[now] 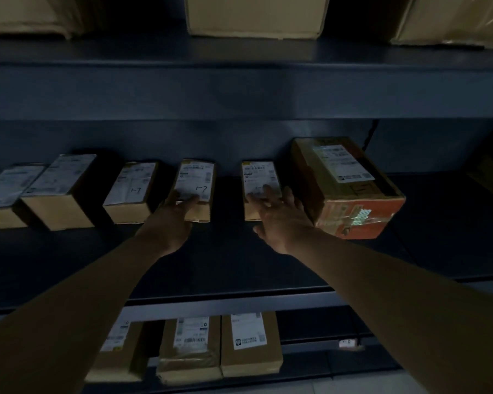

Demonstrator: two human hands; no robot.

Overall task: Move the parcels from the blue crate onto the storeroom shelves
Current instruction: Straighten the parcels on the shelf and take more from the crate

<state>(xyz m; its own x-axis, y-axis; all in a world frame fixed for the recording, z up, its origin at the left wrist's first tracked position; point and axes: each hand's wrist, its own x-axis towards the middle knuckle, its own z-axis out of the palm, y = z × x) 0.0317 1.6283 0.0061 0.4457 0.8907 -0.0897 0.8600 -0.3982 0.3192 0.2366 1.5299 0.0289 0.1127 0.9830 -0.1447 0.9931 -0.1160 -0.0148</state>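
So the whole thing here is hinging on how the two little boxes are lying under the hands. The left hand (180,216) is reaching onto the dark blue-grey metal shelf (228,265) and sitting on the near end of the small brown cardboard parcel with the handwritten white label (199,177). That parcel is lying at 12 o'clock from the palm, long axis running 12 to 6, so straight back into the shelf. Fingers are lying over the label, but it's too dim to see whether the thumb is wrapping the side, so grasping or just pressing, I can't tell. The right hand (282,220) is doing the same with the small brown cardboard parcel with the printed white label (258,173), also at its 12 o'clock and also lying 12 to 6. That hand is looking released, fingers spread flat and resting on top. Each hand is nearest its own parcel, no crossing over. The tight bit is that the large orange-and-brown taped cardboard box (350,194) is sitting just beside that parcel at its 3 o'clock, angled a little, while a gap is showing between the two small parcels. My guess is any nudge is going along that 12-to-6 line, not sideways. The blue crate isn't showing anywhere.
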